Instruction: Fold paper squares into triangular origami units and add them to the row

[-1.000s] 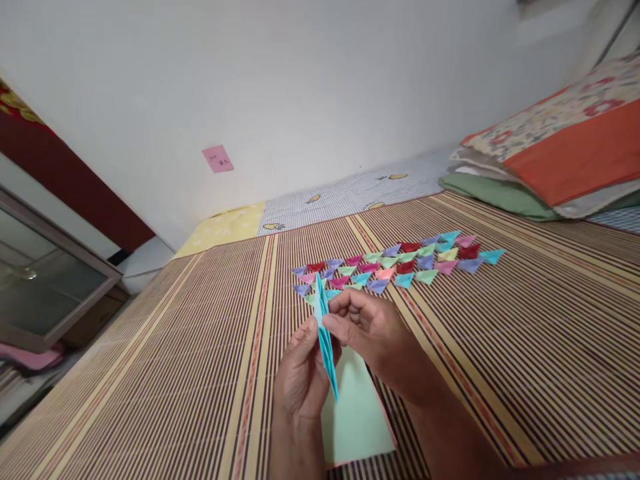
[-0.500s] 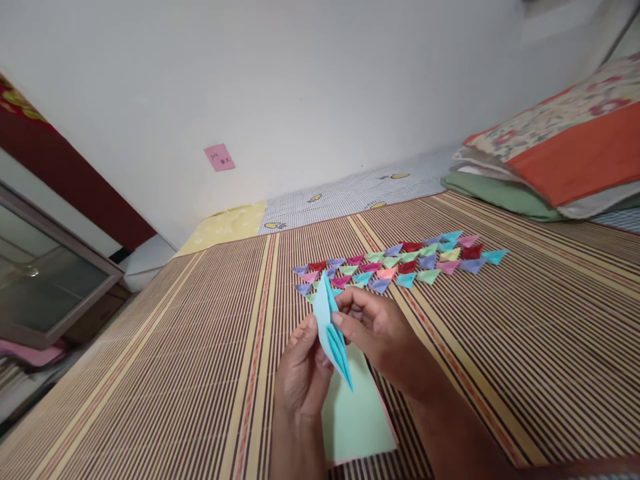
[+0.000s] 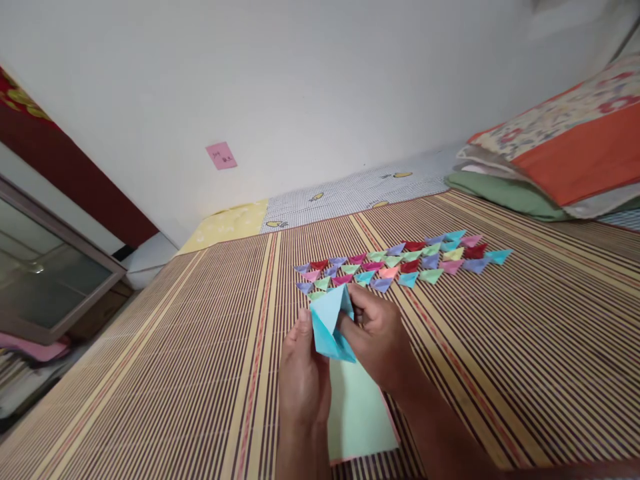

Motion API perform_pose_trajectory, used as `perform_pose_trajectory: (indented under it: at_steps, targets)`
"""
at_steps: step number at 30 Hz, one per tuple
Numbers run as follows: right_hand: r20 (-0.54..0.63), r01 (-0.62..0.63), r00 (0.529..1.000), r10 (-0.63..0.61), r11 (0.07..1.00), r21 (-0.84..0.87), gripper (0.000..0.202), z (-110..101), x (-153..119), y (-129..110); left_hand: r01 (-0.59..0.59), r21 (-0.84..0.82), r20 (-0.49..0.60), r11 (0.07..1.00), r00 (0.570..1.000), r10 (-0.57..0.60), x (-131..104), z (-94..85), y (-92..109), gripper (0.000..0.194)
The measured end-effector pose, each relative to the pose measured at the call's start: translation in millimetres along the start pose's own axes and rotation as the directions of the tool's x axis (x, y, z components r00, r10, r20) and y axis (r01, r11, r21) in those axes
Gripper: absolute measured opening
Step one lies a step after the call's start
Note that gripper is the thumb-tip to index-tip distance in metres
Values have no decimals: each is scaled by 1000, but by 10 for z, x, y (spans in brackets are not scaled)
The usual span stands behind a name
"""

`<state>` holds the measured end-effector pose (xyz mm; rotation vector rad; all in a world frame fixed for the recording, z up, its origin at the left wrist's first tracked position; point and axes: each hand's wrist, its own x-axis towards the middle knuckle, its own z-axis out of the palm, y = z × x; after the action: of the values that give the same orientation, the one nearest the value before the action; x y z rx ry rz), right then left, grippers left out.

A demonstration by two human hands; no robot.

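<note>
Now, right hand, thumb inside blue paper

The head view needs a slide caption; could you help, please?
Folded blue paper between left hand and right hand, near small colourful folded shapes.

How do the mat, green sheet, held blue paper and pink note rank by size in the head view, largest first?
Mat
Green sheet, partly hidden
Held blue paper
Pink note, farther away

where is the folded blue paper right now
The blue paper is below centre in the head view, between the left hand and the right hand, above the pale green sheet.
</note>
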<state>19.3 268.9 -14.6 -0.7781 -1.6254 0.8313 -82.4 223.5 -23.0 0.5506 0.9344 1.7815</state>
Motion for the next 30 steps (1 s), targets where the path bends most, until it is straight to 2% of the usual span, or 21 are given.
perform_pose_trajectory:
  at_steps: [2, 5, 9, 14, 17, 20, 22, 24, 27, 30]
  targets:
    - [-23, 57, 998, -59, 996, -72, 23, 5, 9, 74, 34, -33, -47, 999, 998, -36, -19, 19, 5, 29]
    - [19, 193, 981, -192, 970, -147, 22, 16, 14, 167, 72, -106, -101, 992, 991, -83, -23, 4, 31, 28]
    - [103, 356, 934, -341, 903, -240, 31, 51, -1, 219, 123, -164, -64, 979, 989, -135, 17, -73, 61, 21]
    - [172, 465, 885, -432, 818, -340, 26, 69, -11, 203, 170, -137, -32, 976, 984, -176, 102, -209, 47, 15]
    - [196, 472, 881, -430, 823, -318, 23, 60, 3, 209, 196, -127, -36, 972, 979, -202, 138, -254, 50, 14]
    - [173, 385, 919, -355, 902, -193, 28, 24, 31, 243, 162, -127, -81, 979, 982, -173, 139, -236, 73, 16]
    - [124, 209, 973, -197, 973, -95, 28, -18, 50, 265, 94, -113, -137, 989, 984, -109, 125, -200, 90, 23]
    - [108, -8, 994, 7, 1000, 4, 23, -60, 61, 271, 21, -87, -174, 996, 984, -36, 106, -159, 100, 32]
    - [244, -236, 949, 200, 964, 126, 26, -88, 57, 241, -62, -51, -181, 997, 982, 52, 85, -114, 93, 37]
    - [374, -310, 898, 231, 936, 165, 23, -68, 39, 203, -118, -29, -168, 993, 979, 111, 74, -100, 72, 36]
